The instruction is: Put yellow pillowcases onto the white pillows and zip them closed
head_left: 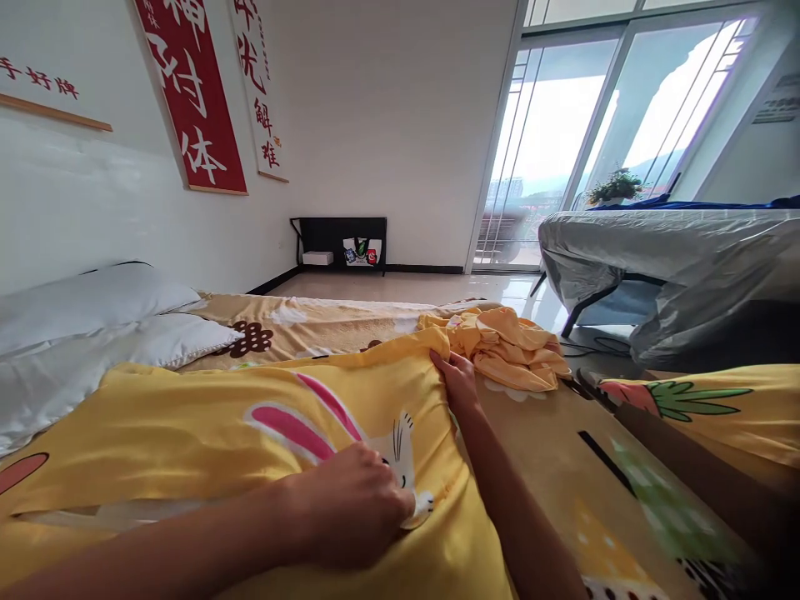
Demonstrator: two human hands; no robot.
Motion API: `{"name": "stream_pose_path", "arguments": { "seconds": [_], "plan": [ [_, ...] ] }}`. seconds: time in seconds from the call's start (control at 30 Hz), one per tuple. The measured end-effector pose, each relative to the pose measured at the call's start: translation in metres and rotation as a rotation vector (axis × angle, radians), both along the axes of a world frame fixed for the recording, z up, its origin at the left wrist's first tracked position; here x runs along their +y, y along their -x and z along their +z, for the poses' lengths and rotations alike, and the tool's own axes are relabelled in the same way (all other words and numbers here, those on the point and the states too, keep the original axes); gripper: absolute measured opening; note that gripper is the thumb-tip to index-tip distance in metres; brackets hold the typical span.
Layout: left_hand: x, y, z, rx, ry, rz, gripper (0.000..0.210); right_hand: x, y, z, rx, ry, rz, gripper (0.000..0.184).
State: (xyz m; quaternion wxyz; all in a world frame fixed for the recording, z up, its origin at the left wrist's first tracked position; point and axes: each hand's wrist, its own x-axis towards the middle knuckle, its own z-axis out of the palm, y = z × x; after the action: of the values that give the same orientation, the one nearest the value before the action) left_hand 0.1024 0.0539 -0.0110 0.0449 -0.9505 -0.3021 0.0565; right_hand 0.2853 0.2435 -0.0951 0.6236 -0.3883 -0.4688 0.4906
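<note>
Legibly | both hands (359,504) on yellow rabbit-print cloth (206,437) | red scroll (195,104): 附体

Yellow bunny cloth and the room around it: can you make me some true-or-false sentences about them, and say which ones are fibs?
1. The right hand holds the edge of the yellow cloth. True.
2. The rabbit's ears are blue. False: they are pink with white edges.
3. The left hand rests on a white pillow. False: it is on the yellow cloth, at the rabbit picture.
4. A red scroll hangs on the wall. True.
5. A green plant shows in front of the glass doors. True.
</note>
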Motion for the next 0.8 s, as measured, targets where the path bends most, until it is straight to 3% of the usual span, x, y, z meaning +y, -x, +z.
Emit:
{"name": "stream_pose_path", "arguments": {
  "seconds": [0.1,0.17,0.2,0.27,0.33,0.4,0.47,0.53,0.67,0.8],
  "plan": [
    [0.014,-0.002,0.03,-0.061,0.356,-0.002,0.026,-0.007,-0.001,0.01,-0.019,-0.033,-0.016,0.045],
    [0.033,-0.004,0.053,-0.239,0.622,-0.008,0.027,-0.012,-0.001,0.017,-0.031,-0.059,-0.037,0.046],
    [0.046,-0.006,0.062,-0.368,0.636,0.024,0.027,-0.015,-0.001,0.02,-0.035,-0.075,-0.049,0.045],
    [0.077,-0.013,0.073,-0.63,0.316,0.2,0.025,-0.02,0.0,0.025,-0.041,-0.108,-0.069,0.045],
    [0.108,-0.021,0.074,-0.737,0.017,0.443,0.021,-0.025,0.001,0.029,-0.047,-0.141,-0.093,0.044],
    [0.133,-0.029,0.067,-0.698,0.092,0.599,0.026,-0.028,0.002,0.031,-0.056,-0.178,-0.139,0.042],
    [0.148,-0.035,0.057,-0.638,0.316,0.611,0.028,-0.028,0.001,0.033,-0.07,-0.215,-0.203,0.043],
    [0.154,-0.04,0.049,-0.646,0.418,0.557,0.028,-0.028,-0.001,0.034,-0.083,-0.237,-0.244,0.05],
    [0.154,-0.047,0.041,-0.725,0.387,0.521,0.022,-0.029,-0.003,0.038,-0.103,-0.216,-0.158,0.049],
    [0.158,-0.042,0.053,-0.802,0.257,0.57,0.018,-0.039,-0.002,0.045,-0.143,-0.163,0.008,0.046]
  ]
}}
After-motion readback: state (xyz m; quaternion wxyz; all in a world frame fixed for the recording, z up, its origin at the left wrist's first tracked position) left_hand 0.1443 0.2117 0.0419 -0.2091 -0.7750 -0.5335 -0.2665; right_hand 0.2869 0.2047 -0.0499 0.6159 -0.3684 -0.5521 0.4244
